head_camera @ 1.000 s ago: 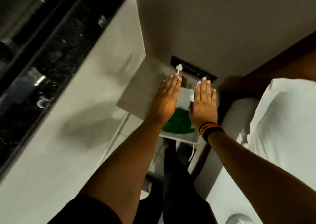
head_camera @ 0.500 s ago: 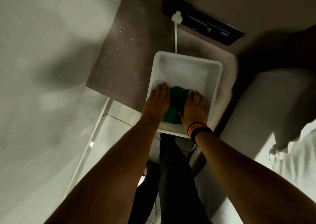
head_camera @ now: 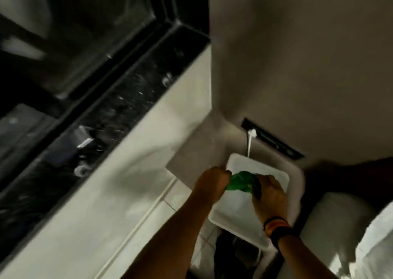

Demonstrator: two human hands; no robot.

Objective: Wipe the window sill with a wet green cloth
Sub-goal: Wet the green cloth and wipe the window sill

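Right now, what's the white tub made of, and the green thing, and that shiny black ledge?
The white tub looks like smooth plastic: thin rim, rounded corners. The green cloth is soft fabric, bunched and creased between the left hand and right hand. The window sill seems polished dark stone, glossy with pale flecks, though blur leaves that unsure.

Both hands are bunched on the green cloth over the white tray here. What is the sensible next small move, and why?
Probably lift the green cloth clear of the white tray and swing it left toward the dark window sill. The left hand and right hand both grip it, bunched as if wrung over the tray, and the sill looks speckled and not yet wiped.
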